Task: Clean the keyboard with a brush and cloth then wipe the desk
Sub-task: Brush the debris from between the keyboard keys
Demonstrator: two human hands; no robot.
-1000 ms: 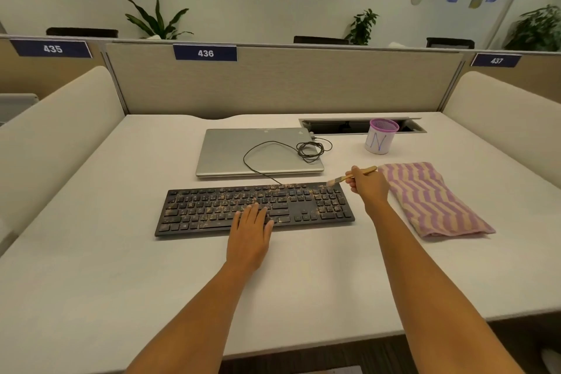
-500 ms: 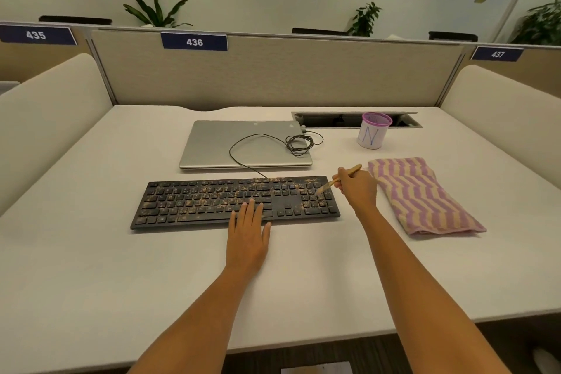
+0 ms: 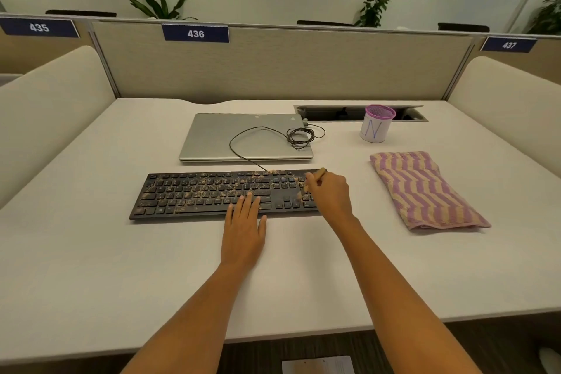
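Right hand (image 3: 329, 194), grip tight on brush (image 3: 320, 174), over keyboard (image 3: 197, 194); left hand (image 3: 244, 231) flat; cloth (image 3: 422, 188) beside.

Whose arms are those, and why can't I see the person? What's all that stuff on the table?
The camera sits on a person's head and looks down, so you see only their two arms. The left hand lies flat, fingertips on the front of a black keyboard speckled with light bits. The right hand grips a small brush over the keyboard's right end. Also on the white desk: a closed silver laptop with a coiled cable on it, a striped cloth to the right, and a cup with a purple rim.
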